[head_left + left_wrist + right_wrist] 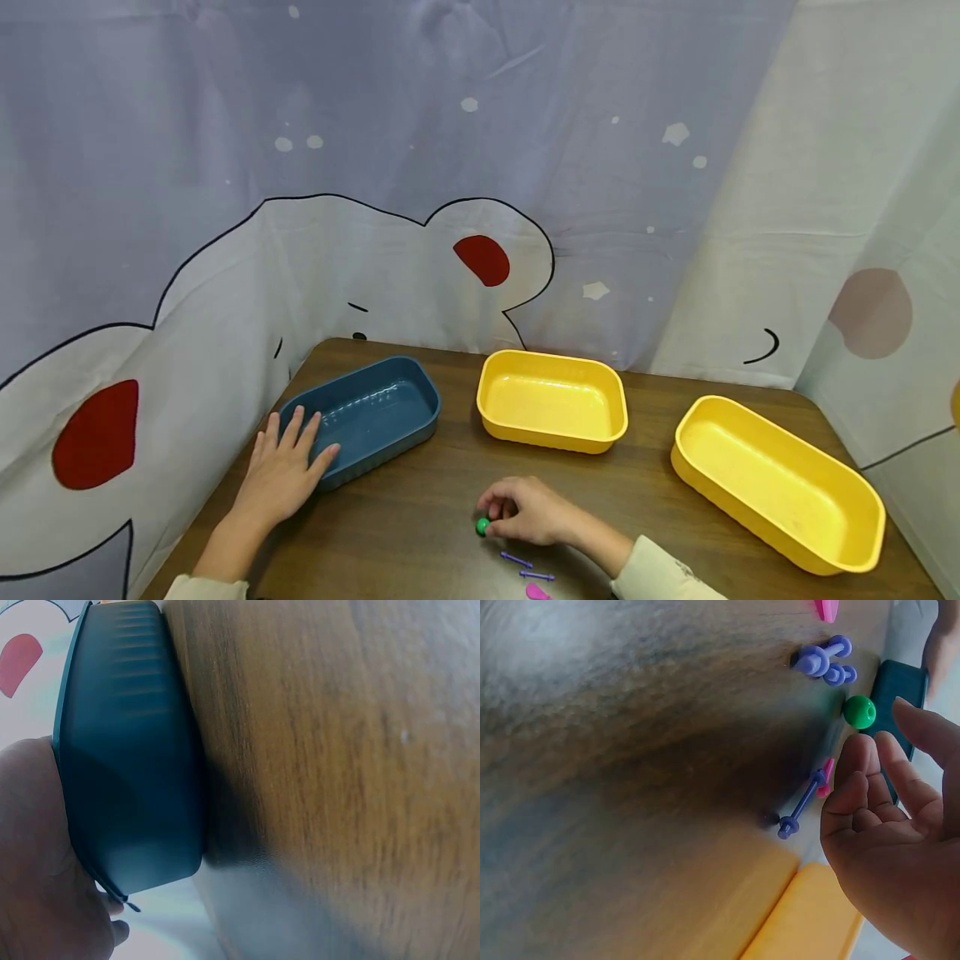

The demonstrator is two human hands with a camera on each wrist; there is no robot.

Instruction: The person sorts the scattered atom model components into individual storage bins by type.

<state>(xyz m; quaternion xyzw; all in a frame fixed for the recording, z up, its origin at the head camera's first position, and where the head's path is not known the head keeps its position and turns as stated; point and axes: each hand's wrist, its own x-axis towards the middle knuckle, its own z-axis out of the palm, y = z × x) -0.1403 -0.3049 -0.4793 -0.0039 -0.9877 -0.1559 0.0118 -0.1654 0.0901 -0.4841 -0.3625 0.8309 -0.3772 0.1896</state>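
- Ahead of the right hand, passage is offered over the bare tabletop, up to the middle yellow tray.
- To its right, a broad lane is bounded by the right yellow tray.
- To its left, open wood is closed off by the blue tray.
- At its fingertips, the way is blocked by a green ball.
- On its near side, the surface is obstructed by two purple rods and a pink piece; beside its curled fingers, another purple rod is met.
- Left of the left hand, room is narrowed by hanging cloth.
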